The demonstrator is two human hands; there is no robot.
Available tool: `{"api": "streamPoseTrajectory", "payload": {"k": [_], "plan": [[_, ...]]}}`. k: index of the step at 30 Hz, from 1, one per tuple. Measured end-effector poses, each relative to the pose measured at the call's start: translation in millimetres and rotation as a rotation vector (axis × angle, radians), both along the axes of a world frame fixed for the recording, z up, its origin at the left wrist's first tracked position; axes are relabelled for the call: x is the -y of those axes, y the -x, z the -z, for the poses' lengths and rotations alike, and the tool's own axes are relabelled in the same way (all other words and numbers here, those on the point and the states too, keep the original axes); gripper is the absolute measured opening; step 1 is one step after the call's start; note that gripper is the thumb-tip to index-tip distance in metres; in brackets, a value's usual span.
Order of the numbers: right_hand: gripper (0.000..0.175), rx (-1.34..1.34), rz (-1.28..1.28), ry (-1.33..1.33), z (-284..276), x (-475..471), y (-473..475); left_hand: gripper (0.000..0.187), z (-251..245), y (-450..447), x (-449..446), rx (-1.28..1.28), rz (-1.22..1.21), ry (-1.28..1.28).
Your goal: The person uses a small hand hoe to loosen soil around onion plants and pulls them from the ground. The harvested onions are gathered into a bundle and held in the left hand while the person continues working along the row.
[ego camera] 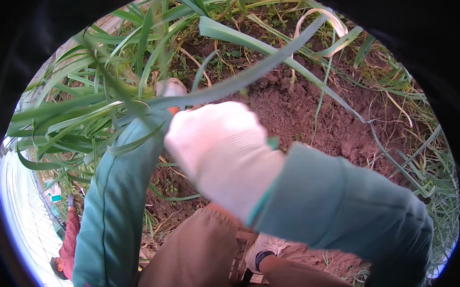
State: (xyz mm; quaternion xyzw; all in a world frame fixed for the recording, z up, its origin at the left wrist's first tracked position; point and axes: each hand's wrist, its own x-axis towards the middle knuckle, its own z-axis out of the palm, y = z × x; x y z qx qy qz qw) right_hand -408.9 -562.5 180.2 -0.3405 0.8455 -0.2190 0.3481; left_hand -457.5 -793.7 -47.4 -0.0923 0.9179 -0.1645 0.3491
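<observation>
My right hand (222,135), in a pale knitted work glove with a teal sleeve, is at the middle of the view. Its fingers curl away from me, so what they hold, if anything, is hidden. Beyond it, my left hand (172,88), also in a pale glove, is mostly covered by leaves and its own forearm; its grip does not show. A cluster of long flat green leaves (81,114), like leek or garlic leaves, spreads beside my left hand and over its sleeve. One blurred broad leaf (240,80) crosses above both hands.
Loose reddish-brown soil (285,103) lies before me, with small weeds and dry stalks. More long-leaved plants (440,214) line the right edge. Below are my bent knee (194,246) and a pale shoe (266,249). A person in a red top (70,229) is at lower left.
</observation>
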Motion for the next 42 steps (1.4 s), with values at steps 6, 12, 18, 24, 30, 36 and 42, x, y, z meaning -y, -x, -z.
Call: {"api": "streamPoseTrajectory", "payload": {"k": [6, 12, 18, 24, 30, 36, 42], "plan": [[0.030, -0.219, 0.171, 0.125, 49, 44, -28, 0.026, -14, -22, 27, -0.235, 0.487, -0.264], [0.020, -0.188, 0.091, 0.131, 118, -29, -15, 0.025, -28, -34, 22, -0.158, 0.452, -0.173], [0.018, -0.297, 0.136, 0.176, 46, -28, -4, 0.031, -22, -36, 26, -0.188, 0.141, -0.212], [0.014, -0.260, 0.045, 0.192, 27, 27, 10, 0.025, -36, -37, 23, -0.173, 0.213, -0.275], [0.012, -0.347, 0.133, 0.349, 109, -7, -5, 0.021, -70, -36, 16, -0.111, 0.420, -0.203], [0.014, -0.038, 0.405, 0.282, 107, -60, -20, 0.043, -134, 24, 84, -0.192, 0.006, -0.167], [0.013, -0.142, 0.378, 0.269, 62, -46, -14, 0.052, -126, 31, 102, -0.255, 0.152, -0.244]]}}
